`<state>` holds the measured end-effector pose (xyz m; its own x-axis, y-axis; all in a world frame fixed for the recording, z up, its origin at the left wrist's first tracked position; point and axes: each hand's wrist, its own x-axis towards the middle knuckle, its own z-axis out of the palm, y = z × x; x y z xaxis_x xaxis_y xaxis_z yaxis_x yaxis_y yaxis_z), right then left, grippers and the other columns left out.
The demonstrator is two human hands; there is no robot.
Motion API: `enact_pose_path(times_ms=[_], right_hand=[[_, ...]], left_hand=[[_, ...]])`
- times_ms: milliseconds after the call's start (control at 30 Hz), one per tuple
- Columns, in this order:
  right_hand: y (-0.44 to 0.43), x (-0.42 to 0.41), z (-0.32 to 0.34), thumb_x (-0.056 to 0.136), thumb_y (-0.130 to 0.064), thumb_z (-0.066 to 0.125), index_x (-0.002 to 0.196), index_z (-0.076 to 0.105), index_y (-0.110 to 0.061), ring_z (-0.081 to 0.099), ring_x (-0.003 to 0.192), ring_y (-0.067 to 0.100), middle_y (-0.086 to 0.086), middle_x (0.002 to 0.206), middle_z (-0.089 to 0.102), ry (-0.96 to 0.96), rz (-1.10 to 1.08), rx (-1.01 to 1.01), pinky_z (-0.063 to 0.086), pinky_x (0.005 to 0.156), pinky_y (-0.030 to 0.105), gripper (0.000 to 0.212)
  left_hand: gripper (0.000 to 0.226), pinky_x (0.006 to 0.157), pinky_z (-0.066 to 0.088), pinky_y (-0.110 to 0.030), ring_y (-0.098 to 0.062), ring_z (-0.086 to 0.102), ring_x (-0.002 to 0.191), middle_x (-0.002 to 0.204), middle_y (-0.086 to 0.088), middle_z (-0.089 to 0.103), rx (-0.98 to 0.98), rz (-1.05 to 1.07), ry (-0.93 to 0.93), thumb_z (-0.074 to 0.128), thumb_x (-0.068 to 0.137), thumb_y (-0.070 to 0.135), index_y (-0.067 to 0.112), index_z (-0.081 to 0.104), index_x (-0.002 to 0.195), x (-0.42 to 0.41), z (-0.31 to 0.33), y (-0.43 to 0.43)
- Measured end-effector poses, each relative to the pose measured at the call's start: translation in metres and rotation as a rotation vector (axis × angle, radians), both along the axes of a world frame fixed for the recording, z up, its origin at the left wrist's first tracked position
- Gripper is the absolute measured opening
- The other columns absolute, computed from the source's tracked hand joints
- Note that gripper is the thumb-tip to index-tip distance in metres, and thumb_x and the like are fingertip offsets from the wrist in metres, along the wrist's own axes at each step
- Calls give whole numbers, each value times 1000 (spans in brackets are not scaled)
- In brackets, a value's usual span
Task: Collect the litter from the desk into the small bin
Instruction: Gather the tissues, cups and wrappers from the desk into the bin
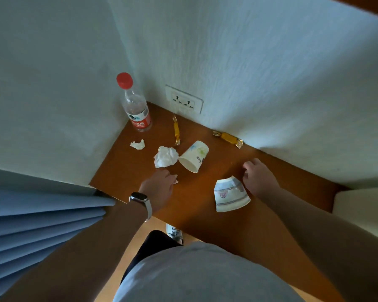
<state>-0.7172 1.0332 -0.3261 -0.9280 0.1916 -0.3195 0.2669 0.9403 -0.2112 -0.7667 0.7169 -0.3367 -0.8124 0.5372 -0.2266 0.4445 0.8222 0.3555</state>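
Litter lies on a brown wooden desk [205, 214] set in a wall corner. My left hand [159, 188], with a watch on its wrist, is closed on a small white paper scrap [175, 179] that peeks out from the fingers, just in front of a larger crumpled tissue [165, 157]. My right hand [258, 177] hovers with loosely curled fingers at the right edge of a flattened patterned paper cup [229, 194] and holds nothing. A white paper cup [193, 156] lies on its side. Farther back are a small tissue wad [138, 144] and two yellow candy wrappers [176, 131] [227, 138]. No bin is in view.
A clear plastic bottle with a red cap [135, 105] stands upright in the far corner. A wall socket [183, 100] sits just above the desk. Blue curtain folds [42, 225] hang at the left and a pale block [362, 205] at the right.
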Motion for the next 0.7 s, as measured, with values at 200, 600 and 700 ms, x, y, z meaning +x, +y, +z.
enact_pose_path(times_ms=[200,600,700], right_hand=[[-7,14,18,90,-12,54,121,58,-8,56,100,24,10,115,56,50,-36,-88,48,80,35,32],[45,78,82,91,-16,55,121,59,-11,55,102,19,4,113,59,251,-164,-130,51,85,34,30],[71,101,101,92,-17,53,123,58,-11,55,108,21,6,118,59,284,-215,-104,48,89,33,32]], left_hand=[[15,64,42,-23,-13,55,82,91,2,61,96,21,62,53,94,19,18,67,99,7,20,8],[5,58,41,-18,-14,59,73,84,2,67,286,-236,228,64,88,17,17,69,89,29,85,132],[5,52,44,-21,-14,57,69,81,4,65,310,-349,251,66,86,15,18,69,87,35,102,177]])
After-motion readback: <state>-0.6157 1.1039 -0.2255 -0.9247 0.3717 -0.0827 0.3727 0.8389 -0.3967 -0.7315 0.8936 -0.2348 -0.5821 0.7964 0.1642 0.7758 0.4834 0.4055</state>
